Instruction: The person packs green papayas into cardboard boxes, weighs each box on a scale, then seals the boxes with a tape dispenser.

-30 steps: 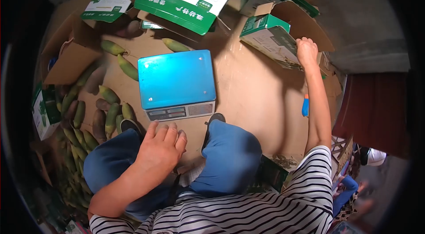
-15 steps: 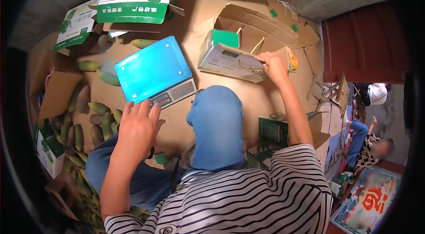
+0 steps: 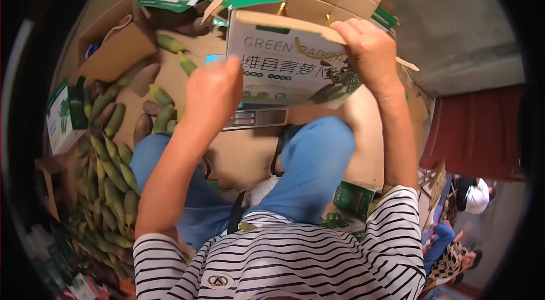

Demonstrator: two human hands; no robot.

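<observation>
Head view: a green radish box (image 3: 284,70) is held up, its top flap clamped under the curled fingers (image 3: 363,36) of the right hand (image 3: 372,53). The left hand (image 3: 213,92) is curled at the box's side edge, its grip hidden. Below the fingertips sits the scale (image 3: 255,119). Mid-carry, it is judged; a firm two-sided hold is called for next.
</observation>
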